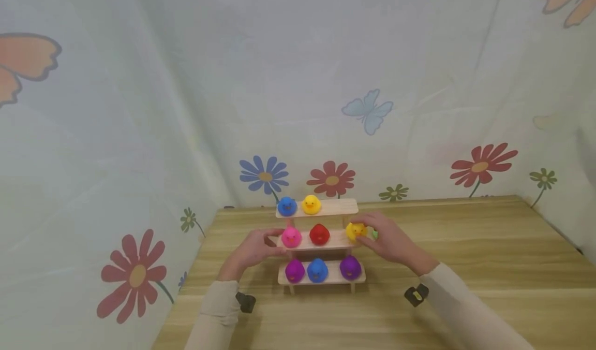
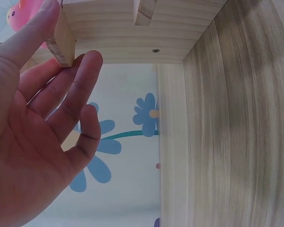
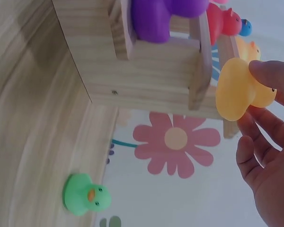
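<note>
A three-tier wooden display stand (image 1: pixel 332 242) carries several rubber ducks. Between thumb and fingers, my right hand (image 1: pixel 388 238) pinches a yellow rubber duck (image 3: pixel 235 90) at the right end of the middle tier; whether the duck touches the board cannot be told. My left hand (image 1: pixel 253 247) holds the left end of that tier, thumb above and fingers beneath the board (image 2: pixel 62 40). Beside the thumb sits a pink duck (image 1: pixel 291 237), with a red duck (image 1: pixel 319 234) in the middle. Magenta (image 1: pixel 295 271), blue (image 1: pixel 317 271) and purple (image 1: pixel 351 268) ducks line the bottom tier.
On the top tier stand a blue duck (image 1: pixel 286 206) and another yellow duck (image 1: pixel 311 204). A green duck (image 3: pixel 83 195) is on the wooden table (image 1: pixel 465 246), right of the stand and mostly hidden by my right hand in the head view. Behind hangs a flower-print cloth (image 1: pixel 298 106).
</note>
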Available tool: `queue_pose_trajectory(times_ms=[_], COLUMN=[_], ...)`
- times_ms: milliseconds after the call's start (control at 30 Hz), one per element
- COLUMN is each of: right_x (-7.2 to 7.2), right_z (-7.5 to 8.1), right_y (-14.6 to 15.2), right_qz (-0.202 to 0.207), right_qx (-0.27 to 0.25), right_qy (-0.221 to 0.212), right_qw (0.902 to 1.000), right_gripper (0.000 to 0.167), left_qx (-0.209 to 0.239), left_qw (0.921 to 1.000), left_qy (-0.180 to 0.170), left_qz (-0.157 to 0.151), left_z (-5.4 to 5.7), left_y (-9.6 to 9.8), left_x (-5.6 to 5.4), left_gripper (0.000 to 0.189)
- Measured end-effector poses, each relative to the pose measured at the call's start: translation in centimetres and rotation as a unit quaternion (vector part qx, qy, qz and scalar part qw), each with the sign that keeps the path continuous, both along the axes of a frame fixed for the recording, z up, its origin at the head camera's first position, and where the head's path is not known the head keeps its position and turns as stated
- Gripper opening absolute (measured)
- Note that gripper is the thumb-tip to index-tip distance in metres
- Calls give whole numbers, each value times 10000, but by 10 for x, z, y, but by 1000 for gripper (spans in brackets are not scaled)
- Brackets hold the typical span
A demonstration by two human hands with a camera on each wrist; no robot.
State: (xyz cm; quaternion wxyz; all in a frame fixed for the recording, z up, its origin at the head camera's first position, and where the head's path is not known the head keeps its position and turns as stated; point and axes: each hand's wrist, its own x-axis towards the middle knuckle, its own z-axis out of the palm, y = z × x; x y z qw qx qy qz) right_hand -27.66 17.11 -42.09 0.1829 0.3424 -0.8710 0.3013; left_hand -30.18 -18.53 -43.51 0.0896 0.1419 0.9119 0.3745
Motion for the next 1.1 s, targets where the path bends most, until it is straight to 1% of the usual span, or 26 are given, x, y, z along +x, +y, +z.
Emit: queue_pose_trajectory(times_ms=[133,233,500,767,900,1100], right_x=[-2,-2,0,0,0,0], right_z=[1,2,4,6,7,4], right_y=[9,15,27,36,41,50], right_qz=[-40,-84,-236,-338,-402,-499], right_qx=[-11,-38,-15,-24,22,66], right_qy=[179,233,92,0,24,81], right_qw=[9998,9997,9997,9994,9992,9987], right_gripper=[38,37,37,37,37,38], left_qx=[17,22,42,42,60,53], left_qw=[10000,10000,9999,10000,9999,9999], left_qy=[4,-5,43,33,48,36], left_qz=[-14,-26,-88,-75,-114,-131], left_z=[1,1,0,0,0,1], left_y=[0,0,-1,-1,-1,-1], left_x=[1,1,1,0,-1,0], left_gripper=[60,60,60,59,59,59])
